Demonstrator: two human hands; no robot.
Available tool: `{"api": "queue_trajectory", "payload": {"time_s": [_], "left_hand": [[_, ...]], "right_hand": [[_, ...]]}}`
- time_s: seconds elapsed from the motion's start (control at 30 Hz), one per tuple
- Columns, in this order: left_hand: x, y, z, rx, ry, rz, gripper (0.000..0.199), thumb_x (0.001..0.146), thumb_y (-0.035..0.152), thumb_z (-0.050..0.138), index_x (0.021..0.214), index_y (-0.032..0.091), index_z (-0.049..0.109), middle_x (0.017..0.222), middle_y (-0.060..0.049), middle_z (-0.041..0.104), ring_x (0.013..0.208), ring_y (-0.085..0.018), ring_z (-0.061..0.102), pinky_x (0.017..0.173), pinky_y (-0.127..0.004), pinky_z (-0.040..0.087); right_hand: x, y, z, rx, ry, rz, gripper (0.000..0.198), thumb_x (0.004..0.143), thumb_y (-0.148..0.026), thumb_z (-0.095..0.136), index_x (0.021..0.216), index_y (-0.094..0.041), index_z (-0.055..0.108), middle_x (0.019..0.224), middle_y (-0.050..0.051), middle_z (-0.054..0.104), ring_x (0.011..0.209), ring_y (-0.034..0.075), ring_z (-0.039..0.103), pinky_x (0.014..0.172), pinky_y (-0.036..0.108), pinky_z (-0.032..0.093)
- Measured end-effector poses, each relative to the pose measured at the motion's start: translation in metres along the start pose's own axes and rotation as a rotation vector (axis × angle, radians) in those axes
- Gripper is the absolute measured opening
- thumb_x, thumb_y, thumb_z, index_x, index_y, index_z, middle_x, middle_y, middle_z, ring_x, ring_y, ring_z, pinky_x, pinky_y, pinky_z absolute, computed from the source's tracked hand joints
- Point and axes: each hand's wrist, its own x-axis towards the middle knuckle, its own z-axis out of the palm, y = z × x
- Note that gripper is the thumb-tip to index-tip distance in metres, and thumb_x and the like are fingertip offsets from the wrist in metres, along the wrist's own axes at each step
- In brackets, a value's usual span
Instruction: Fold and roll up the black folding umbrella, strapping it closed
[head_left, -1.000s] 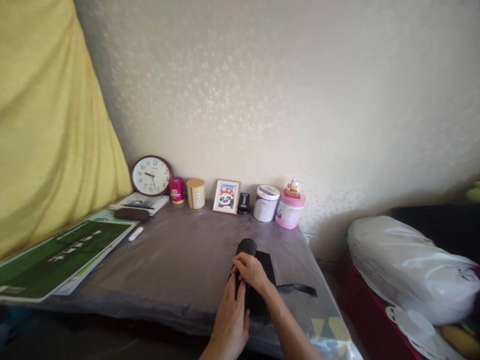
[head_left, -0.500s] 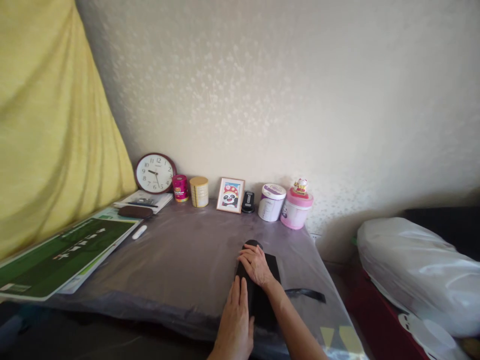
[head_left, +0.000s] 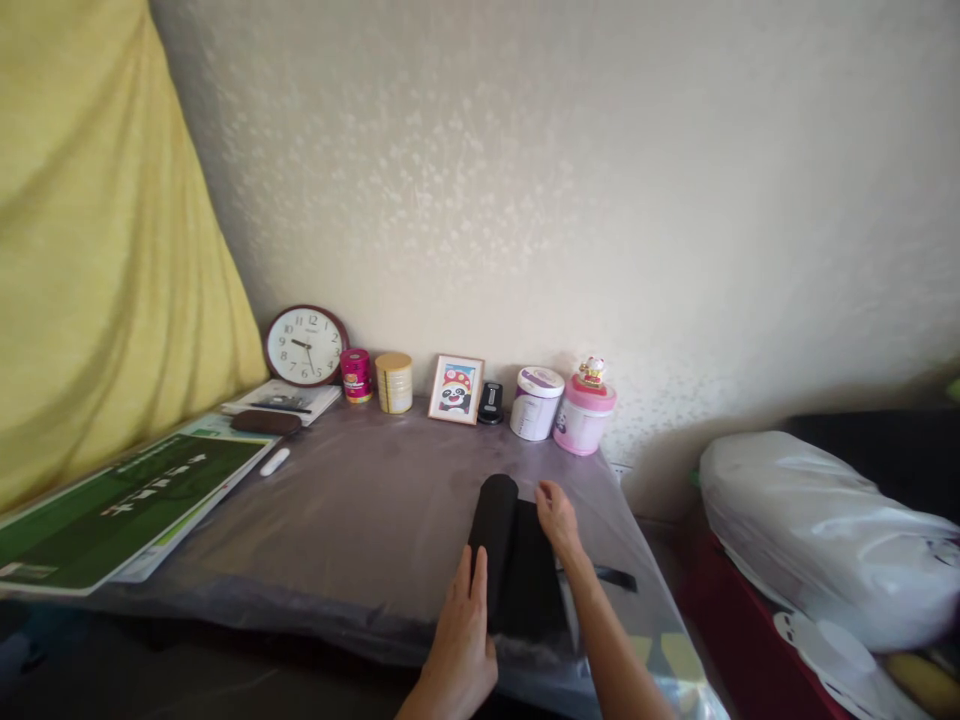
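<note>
A black cloth [head_left: 531, 590] lies near the front right of the table, with its left part wound into a thick roll [head_left: 496, 500]. My left hand [head_left: 463, 630] rests against the roll's left side, fingers stretched out along it. At the cloth's right edge is my right hand [head_left: 556, 515], its fingers loosely bent and nothing visible in them; whether it touches the cloth is unclear. A thin black strap [head_left: 615, 577] extends to the right, partly behind my right wrist.
Along the wall stand a clock [head_left: 306, 345], a pink can [head_left: 356, 375], a yellow-lidded can [head_left: 394, 383], a framed panda picture [head_left: 456, 388], a white tub [head_left: 536, 403] and a pink tub [head_left: 585, 415]. Green boards [head_left: 135, 500] lie left. A white plastic bag [head_left: 825, 540] sits right of the table.
My right hand has come off the roll and shifted right to the cloth's edge, leaving the roll's top exposed. My left hand stays beside the roll. The view has shifted slightly.
</note>
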Motion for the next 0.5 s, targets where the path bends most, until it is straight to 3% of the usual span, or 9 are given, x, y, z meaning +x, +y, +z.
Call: {"api": "queue_trajectory", "payload": {"time_s": [0.13, 0.3, 0.5], "left_hand": [[0.000, -0.001, 0.000, 0.004, 0.000, -0.012, 0.089, 0.060, -0.006, 0.041, 0.141, 0.011, 0.008, 0.151, -0.013, 0.006, 0.138, -0.020, 0.011, 0.111, -0.029, 0.018], [-0.001, -0.001, -0.002, 0.022, 0.004, -0.001, 0.088, 0.062, -0.006, 0.041, 0.141, 0.011, 0.007, 0.151, -0.013, 0.007, 0.138, -0.020, 0.012, 0.110, -0.028, 0.019], [-0.003, 0.002, -0.007, 0.066, -0.014, -0.009, 0.089, 0.062, -0.005, 0.043, 0.141, 0.012, 0.005, 0.151, -0.013, 0.007, 0.137, -0.020, 0.014, 0.109, -0.028, 0.021]], "right_hand": [[-0.021, 0.025, -0.028, -0.001, 0.011, 0.121, 0.031, 0.079, -0.031, 0.043, 0.095, -0.014, 0.063, 0.089, 0.010, 0.068, 0.085, 0.022, 0.064, 0.076, 0.031, 0.048], [-0.049, 0.024, -0.038, 0.137, -0.200, 0.251, 0.034, 0.080, -0.038, 0.040, 0.094, -0.015, 0.061, 0.072, 0.005, 0.065, 0.061, 0.017, 0.063, 0.047, 0.023, 0.047], [-0.065, 0.004, -0.036, 0.108, -0.261, 0.169, 0.046, 0.078, -0.046, 0.043, 0.106, -0.012, 0.057, 0.071, 0.006, 0.065, 0.062, 0.020, 0.062, 0.045, 0.025, 0.044]]}}
